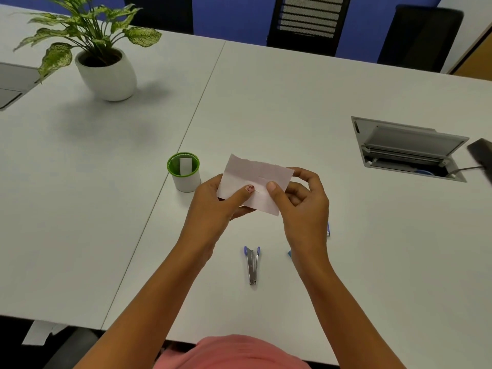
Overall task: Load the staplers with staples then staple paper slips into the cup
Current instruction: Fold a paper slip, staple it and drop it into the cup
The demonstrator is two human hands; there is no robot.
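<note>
Both my hands hold a pale pink paper slip (pixel 255 171) above the table's middle. My left hand (pixel 218 203) pinches its lower left part with the thumb on top. My right hand (pixel 303 201) grips its right side, thumb pressed on the front. A white cup with a green rim (pixel 185 173) stands just left of the slip, with a white paper slip upright inside it. A metal stapler with blue ends (pixel 252 265) lies on the table below my hands. Another blue stapler (pixel 328 230) peeks out from behind my right wrist, mostly hidden.
A potted plant (pixel 106 70) stands at the back left. An open cable hatch (pixel 410 150) is sunk into the table at right, with a dark object (pixel 482 155) at the right edge. Black chairs (pixel 303 22) line the far side. A small blue item (pixel 289 253) lies by my right forearm.
</note>
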